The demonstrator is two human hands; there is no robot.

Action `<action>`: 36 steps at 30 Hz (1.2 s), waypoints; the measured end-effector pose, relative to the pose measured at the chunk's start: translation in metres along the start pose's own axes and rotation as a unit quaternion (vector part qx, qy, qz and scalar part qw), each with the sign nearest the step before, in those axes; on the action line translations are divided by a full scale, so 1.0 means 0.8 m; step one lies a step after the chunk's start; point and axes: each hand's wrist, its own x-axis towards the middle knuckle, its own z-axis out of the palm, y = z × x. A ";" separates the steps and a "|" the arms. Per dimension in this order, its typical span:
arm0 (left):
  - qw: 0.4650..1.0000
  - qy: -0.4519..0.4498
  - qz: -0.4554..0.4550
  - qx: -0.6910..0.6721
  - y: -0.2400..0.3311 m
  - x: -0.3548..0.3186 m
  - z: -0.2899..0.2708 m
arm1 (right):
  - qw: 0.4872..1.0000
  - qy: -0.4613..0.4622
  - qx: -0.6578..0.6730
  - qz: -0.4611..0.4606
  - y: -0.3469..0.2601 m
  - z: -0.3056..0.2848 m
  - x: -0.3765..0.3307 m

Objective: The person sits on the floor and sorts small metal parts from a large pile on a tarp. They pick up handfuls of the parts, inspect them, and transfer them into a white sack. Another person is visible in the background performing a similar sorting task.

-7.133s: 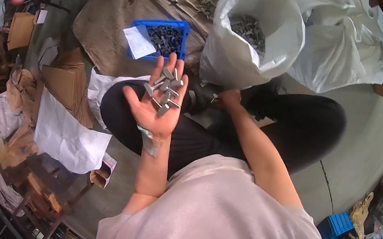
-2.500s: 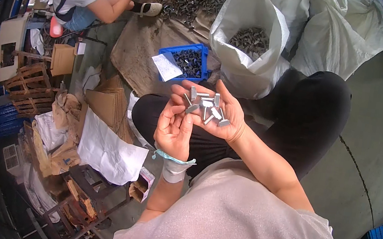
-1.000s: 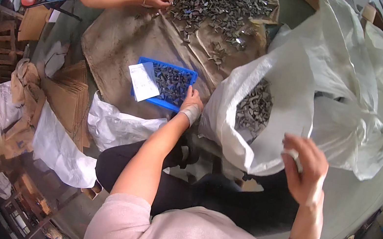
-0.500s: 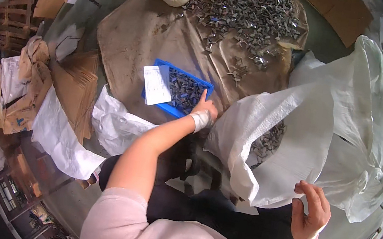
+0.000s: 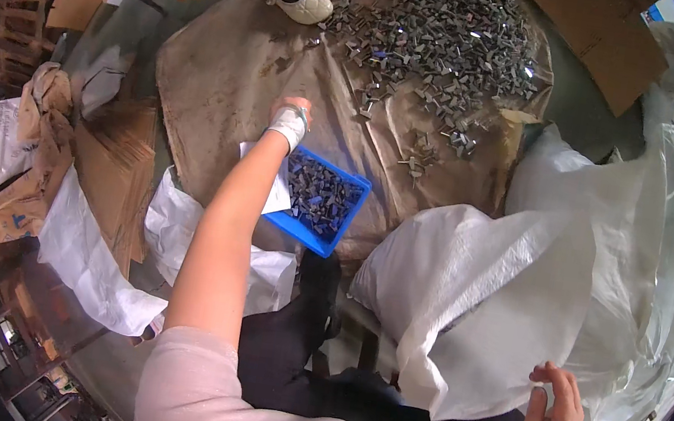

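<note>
The left hand (image 5: 290,116) has reached past the shallow blue plastic tray of small dark metal parts (image 5: 323,201); its grip is hidden. The right hand (image 5: 551,412), which held parts seconds ago, now hangs open and empty beside the white woven sack (image 5: 481,293).

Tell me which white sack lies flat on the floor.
The empty white sack left of the outstretched arm; the big sack on the right stands bulging.

Workshop sorting floor: heap of small metal parts (image 5: 442,34) top centre on brown sheet (image 5: 226,81), blue bin (image 5: 323,201) centre, white woven sacks (image 5: 515,298) right, cardboard (image 5: 112,168) left.
</note>
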 end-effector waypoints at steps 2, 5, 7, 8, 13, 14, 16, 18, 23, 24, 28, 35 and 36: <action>0.990 -0.042 0.029 0.130 -0.027 0.028 0.047 | 1.000 -0.010 -0.004 0.007 0.005 -0.001 0.003; 0.993 -0.075 0.006 0.092 -0.020 0.027 0.040 | 0.999 -0.032 -0.012 0.008 0.016 -0.006 -0.002; 0.999 -0.025 -0.023 -0.008 -0.008 0.012 0.004 | 1.000 -0.005 0.008 0.008 0.016 -0.003 -0.001; 0.998 0.031 -0.028 -0.057 -0.006 0.011 -0.002 | 1.000 0.003 0.007 0.013 0.019 -0.004 -0.002; 0.935 0.255 0.093 -0.229 0.046 0.027 0.042 | 1.000 0.020 0.014 0.015 0.019 -0.008 -0.002; 0.950 0.226 0.086 -0.198 0.092 0.009 0.033 | 1.000 0.017 0.011 0.012 0.018 -0.006 -0.001; 0.936 0.280 0.056 -0.205 0.139 0.019 0.063 | 1.000 0.002 -0.001 0.008 0.017 -0.007 0.004; 0.897 0.324 0.001 -0.300 0.179 0.031 0.078 | 0.999 -0.011 -0.021 0.022 0.015 -0.005 0.006; 0.900 0.370 -0.031 -0.229 0.234 0.041 0.078 | 0.996 0.006 -0.083 0.044 -0.012 0.004 0.033; 0.904 0.364 -0.005 -0.226 0.238 0.043 0.078 | 0.995 0.013 -0.087 0.044 -0.011 0.005 0.036; 0.892 0.290 0.119 -0.327 0.238 0.024 0.077 | 0.996 0.022 -0.059 0.063 -0.015 0.006 0.039; 0.958 0.119 0.220 -0.140 0.256 -0.036 0.058 | 0.998 0.003 0.005 0.064 0.015 -0.006 0.019; 0.958 0.119 0.234 -0.118 0.263 -0.035 0.054 | 0.998 0.016 0.017 0.050 0.026 -0.005 0.007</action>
